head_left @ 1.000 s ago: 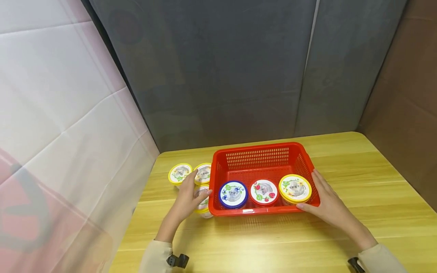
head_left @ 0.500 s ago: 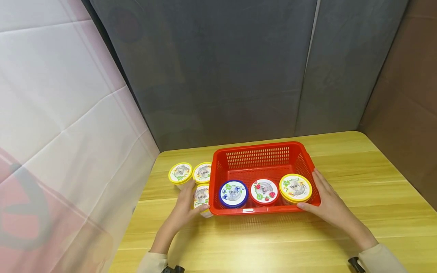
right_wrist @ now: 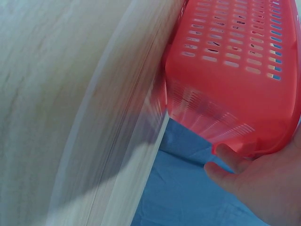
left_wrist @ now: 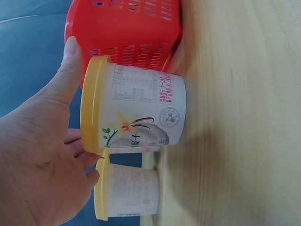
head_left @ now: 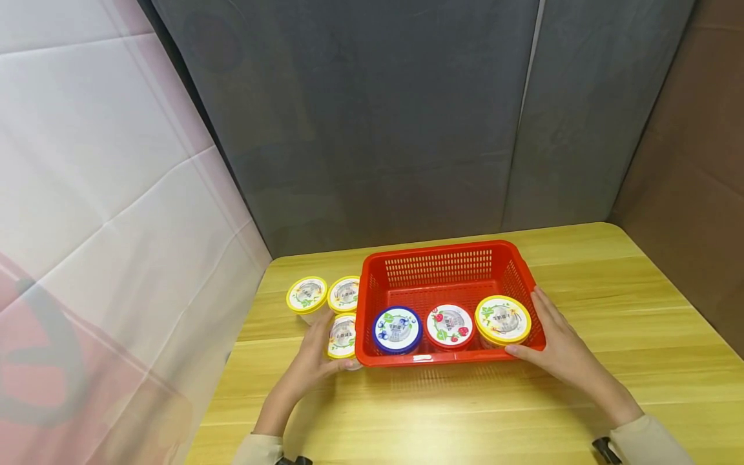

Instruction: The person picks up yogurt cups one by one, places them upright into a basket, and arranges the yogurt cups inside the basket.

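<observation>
My left hand (head_left: 310,355) is around the nearest yellow-lidded tub (left_wrist: 136,106), a white cup with a vanilla flower print, thumb and fingers on opposite sides of its lid. It stands upright on the table, close against the left end of a red plastic basket (head_left: 430,294). My right hand (head_left: 564,349) grips the basket's right end, the thumb over the front rim and the fingers along the end wall. Inside, in a front row, are a blue-lidded tub (head_left: 398,330), a red-lidded tub (head_left: 450,327) and another yellow-lidded tub (head_left: 502,320).
Two more yellow-lidded tubs, a left one (head_left: 307,294) and a right one (head_left: 345,294), stand behind my left hand. The wooden table (head_left: 442,413) ends at a dark grey back panel (head_left: 383,129). A pale panel (head_left: 116,213) rises on the left, a brown one (head_left: 686,155) on the right.
My left hand has drawn back from the basket's left rim and settled around the nearest yellow-lidded tub, which has shifted slightly left. My right hand and the basket have stayed in place.
</observation>
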Motion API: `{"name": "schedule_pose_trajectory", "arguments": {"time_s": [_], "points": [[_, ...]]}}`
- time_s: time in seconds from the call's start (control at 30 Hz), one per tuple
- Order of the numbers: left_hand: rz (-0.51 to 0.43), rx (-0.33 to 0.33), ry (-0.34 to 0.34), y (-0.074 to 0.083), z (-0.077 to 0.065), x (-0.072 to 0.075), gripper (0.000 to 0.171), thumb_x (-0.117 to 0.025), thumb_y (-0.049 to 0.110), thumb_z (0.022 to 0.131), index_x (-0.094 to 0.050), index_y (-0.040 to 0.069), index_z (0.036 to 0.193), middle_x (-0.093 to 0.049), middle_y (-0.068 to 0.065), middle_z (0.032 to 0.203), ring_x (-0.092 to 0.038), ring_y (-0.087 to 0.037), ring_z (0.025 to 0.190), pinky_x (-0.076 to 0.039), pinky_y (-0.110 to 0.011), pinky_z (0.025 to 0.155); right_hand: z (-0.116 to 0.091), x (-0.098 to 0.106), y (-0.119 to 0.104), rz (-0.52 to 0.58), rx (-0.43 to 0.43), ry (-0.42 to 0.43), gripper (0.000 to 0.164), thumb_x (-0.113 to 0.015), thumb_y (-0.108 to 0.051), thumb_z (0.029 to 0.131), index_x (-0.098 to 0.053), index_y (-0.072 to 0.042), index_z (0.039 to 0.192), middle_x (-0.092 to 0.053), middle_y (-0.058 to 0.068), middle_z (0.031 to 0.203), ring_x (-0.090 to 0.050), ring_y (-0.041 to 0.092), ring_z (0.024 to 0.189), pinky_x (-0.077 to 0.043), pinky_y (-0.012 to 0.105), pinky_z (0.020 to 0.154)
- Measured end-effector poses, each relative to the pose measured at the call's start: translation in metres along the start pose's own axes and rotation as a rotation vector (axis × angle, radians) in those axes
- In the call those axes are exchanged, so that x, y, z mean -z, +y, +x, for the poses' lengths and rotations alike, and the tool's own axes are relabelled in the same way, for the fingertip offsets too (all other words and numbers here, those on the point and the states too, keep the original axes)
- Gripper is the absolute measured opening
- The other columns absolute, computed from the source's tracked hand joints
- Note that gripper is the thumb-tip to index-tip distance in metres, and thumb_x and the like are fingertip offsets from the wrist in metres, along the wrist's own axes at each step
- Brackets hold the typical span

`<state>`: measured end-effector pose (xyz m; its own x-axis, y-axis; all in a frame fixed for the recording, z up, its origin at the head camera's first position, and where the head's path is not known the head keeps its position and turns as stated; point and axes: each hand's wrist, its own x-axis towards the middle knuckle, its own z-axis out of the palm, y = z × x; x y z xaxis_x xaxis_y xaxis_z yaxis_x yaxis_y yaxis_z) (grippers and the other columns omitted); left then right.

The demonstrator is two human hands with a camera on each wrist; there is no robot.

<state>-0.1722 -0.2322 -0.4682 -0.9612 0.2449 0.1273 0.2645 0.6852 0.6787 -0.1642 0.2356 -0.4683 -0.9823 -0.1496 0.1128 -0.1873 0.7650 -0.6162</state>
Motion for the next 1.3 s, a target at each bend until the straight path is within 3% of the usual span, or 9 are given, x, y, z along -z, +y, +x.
{"name": "schedule_pose_trajectory", "arguments": {"time_s": [0.23,0.63,1.0,1.3], "points": [[0.013,0.028,0.001,-0.003,0.000,-0.003,0.114,-0.086,0.044,0.070,-0.021,0.008,0.157,-0.030,-0.017,0.159,-0.029,-0.039,0.147,-0.031,-0.062,0.117,0.000,0.000,0.000,0.003,0.003,0.001,0.123,-0.077,-0.057,0.077,-0.003,-0.004,0.159,-0.005,0.020,0.167,-0.023,0.056,0.144,-0.029,0.078,0.104],[0.015,-0.040,0.054,-0.005,0.001,-0.006,0.103,-0.088,0.022,0.072,-0.028,0.004,0.154,-0.035,-0.023,0.155,-0.032,-0.042,0.144,-0.030,-0.063,0.116,0.000,0.000,-0.001,-0.001,-0.004,-0.004,0.123,-0.077,-0.058,0.077,-0.003,-0.005,0.159,-0.004,0.020,0.167,-0.023,0.056,0.144,-0.030,0.078,0.103],[-0.001,0.011,0.075,-0.009,-0.004,-0.001,0.106,-0.087,0.032,0.073,-0.025,0.010,0.156,-0.032,-0.019,0.157,-0.032,-0.040,0.143,-0.033,-0.065,0.113,0.000,0.000,0.000,-0.001,-0.005,-0.002,0.123,-0.077,-0.059,0.077,-0.003,-0.005,0.159,-0.004,0.019,0.167,-0.023,0.055,0.144,-0.030,0.078,0.103],[0.018,0.040,0.091,-0.012,-0.012,0.009,0.106,-0.087,0.027,0.073,-0.024,0.009,0.156,-0.031,-0.023,0.157,-0.029,-0.045,0.144,-0.032,-0.068,0.112,0.000,-0.001,0.000,0.004,-0.006,0.002,0.123,-0.077,-0.058,0.077,-0.003,-0.006,0.160,-0.004,0.018,0.168,-0.023,0.055,0.144,-0.030,0.079,0.102]]}}
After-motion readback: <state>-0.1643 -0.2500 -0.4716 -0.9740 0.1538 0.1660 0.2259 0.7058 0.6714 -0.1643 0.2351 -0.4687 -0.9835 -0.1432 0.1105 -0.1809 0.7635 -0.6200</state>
